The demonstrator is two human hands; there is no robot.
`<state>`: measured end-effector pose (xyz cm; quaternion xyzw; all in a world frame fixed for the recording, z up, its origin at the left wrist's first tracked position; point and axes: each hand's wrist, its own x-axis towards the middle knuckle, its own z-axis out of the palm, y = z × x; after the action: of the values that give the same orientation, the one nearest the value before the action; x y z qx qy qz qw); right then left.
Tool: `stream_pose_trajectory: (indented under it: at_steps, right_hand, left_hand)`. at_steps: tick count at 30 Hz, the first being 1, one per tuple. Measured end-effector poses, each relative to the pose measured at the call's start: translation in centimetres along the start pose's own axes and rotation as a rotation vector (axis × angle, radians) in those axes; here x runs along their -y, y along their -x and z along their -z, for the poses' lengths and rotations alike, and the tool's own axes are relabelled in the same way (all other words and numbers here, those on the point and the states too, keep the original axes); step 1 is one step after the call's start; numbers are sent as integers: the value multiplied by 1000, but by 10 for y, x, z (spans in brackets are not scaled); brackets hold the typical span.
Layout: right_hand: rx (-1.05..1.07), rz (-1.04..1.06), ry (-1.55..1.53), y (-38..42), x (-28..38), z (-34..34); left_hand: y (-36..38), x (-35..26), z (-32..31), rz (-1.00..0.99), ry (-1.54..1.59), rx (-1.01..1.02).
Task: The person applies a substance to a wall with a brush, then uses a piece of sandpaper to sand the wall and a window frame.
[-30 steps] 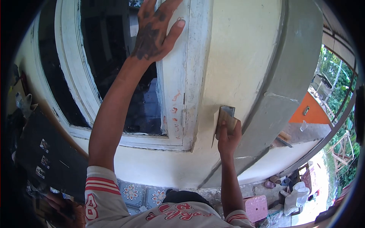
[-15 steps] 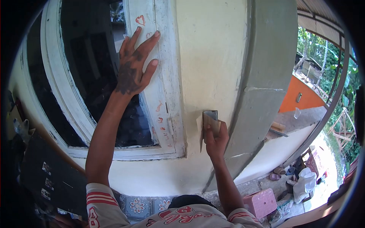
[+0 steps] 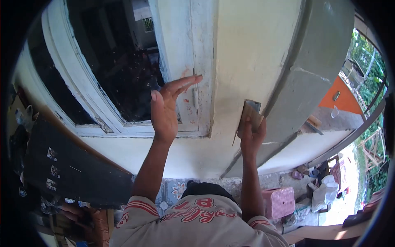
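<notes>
My right hand (image 3: 252,138) is closed around a small flat block wrapped in sandpaper (image 3: 249,110), with a loose tan flap hanging at its left side. It holds the block up against the cream wall (image 3: 242,53), just left of the grey pillar (image 3: 306,94). My left hand (image 3: 168,111) is raised in front of the lower right corner of the white window frame (image 3: 178,37), thumb up and fingers stretched to the right, holding nothing. Red marks and worn paint show on the frame near its fingertips. Dark glass (image 3: 119,53) fills the window.
A pink stool (image 3: 278,201) stands on the floor at lower right, beside a white sack (image 3: 327,191) and some shoes (image 3: 302,171). A black board (image 3: 76,164) leans at lower left. Past the pillar are a low ledge (image 3: 345,121) and an orange wall (image 3: 341,96).
My left hand has come down from the window frame's upper part and turned, fingers now pointing right. The view has shifted; my right hand still grips the block near the wall.
</notes>
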<state>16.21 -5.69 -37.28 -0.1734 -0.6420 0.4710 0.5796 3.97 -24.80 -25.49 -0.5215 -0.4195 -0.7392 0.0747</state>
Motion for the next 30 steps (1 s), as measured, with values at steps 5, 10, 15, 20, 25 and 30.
stream_pose_trajectory:
  at_steps: [5, 10, 15, 20, 25, 30]
  right_hand:
    - [-41, -17, 66, 26, -10, 28]
    - [6, 19, 280, 55, -13, 65]
    - [-74, -97, 377, 97, -30, 115]
    - [-303, -313, 514, 121, -24, 164]
    - [-710, -346, 453, 127, -30, 218]
    - [-888, -551, 152, 112, -31, 264]
  left_hand:
    - [108, 54, 0, 448, 62, -122]
    - [172, 83, 2, 726, -63, -13]
    - [190, 96, -26, 839, -81, 286]
    - [189, 110, -84, 960, 141, 570]
    - [181, 129, -159, 894, 225, 840]
    - [158, 132, -230, 865, 241, 983]
